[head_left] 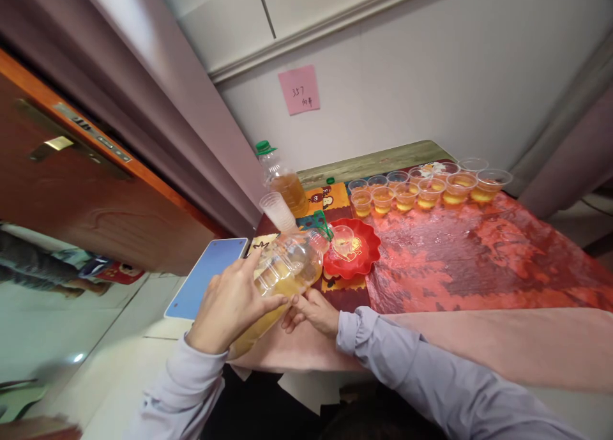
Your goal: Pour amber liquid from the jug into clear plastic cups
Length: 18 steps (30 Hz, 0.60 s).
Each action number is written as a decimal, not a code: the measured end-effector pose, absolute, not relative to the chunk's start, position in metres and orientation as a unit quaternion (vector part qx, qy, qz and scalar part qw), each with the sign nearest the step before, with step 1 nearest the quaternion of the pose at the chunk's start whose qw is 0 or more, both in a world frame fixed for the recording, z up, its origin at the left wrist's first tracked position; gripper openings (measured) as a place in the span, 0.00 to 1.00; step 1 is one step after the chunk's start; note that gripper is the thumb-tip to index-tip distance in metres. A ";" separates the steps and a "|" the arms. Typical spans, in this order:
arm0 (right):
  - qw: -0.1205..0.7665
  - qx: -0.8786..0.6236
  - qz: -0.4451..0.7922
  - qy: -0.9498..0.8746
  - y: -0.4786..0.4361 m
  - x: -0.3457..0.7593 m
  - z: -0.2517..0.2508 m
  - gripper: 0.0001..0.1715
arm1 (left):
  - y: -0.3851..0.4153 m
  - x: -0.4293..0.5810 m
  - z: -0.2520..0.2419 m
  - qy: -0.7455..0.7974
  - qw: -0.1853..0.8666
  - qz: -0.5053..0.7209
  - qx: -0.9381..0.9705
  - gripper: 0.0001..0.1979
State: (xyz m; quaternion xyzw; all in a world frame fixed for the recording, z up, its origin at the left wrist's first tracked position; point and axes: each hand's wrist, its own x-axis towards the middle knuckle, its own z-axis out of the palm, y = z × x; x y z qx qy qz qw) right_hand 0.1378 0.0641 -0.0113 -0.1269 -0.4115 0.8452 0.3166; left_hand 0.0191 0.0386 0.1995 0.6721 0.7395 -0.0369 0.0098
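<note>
I hold a large clear plastic bottle (282,271) of amber liquid tipped almost flat, its open neck aimed at a small clear cup (343,237) that stands on a red scalloped plate (368,256). My left hand (230,306) wraps over the top of the bottle's body. My right hand (311,312) presses its fingers against the bottle's underside near the base. The bottle's green cap ring (325,226) dangles beside the neck.
A second bottle (282,181) with a green cap and a stack of empty cups (278,211) stand behind. Several filled cups (416,191) line the table's far edge on a red patterned cloth (479,255). A blue tablet (205,277) lies left; a wooden door (71,184) is beyond.
</note>
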 end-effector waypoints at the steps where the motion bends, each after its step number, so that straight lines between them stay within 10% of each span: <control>1: 0.316 -0.127 0.846 -0.410 0.064 0.138 -0.011 0.52 | 0.039 0.019 0.200 0.738 0.005 -0.038 0.674 0.47; 18: 0.326 -0.122 0.849 -0.397 0.065 0.138 -0.010 0.53 | 0.045 0.023 0.199 0.731 -0.028 -0.049 0.680 0.42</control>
